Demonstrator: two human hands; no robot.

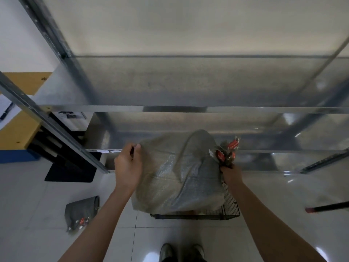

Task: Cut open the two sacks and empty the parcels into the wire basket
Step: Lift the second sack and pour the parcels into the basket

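The wire basket (231, 211) stands on the floor (273, 214), just before the shelving rack (188, 109). A sack (179, 178) hangs over the basket and hides most of its top. The left hand (128, 165) pinches the sack's left corner and the right hand (231, 175) grips its bunched right end. A second sack (81, 212) lies on the floor left of the basket, and a rod (328, 207) lies well to its right.

place: I read this as a parcel storeroom or small warehouse bay.
racking: galvanised steel slotted-upright shelf unit (170, 109), several tiers, fills most of my view.
floor: glossy white tiled floor (47, 195).
goods: grey woven plastic sack (179, 176) over a black wire basket (231, 207); second grey sack with red tags (81, 210) lying on the tiles.
desk: yellow board tabletop (17, 133) at left, white paper sheet (4, 105) on it.
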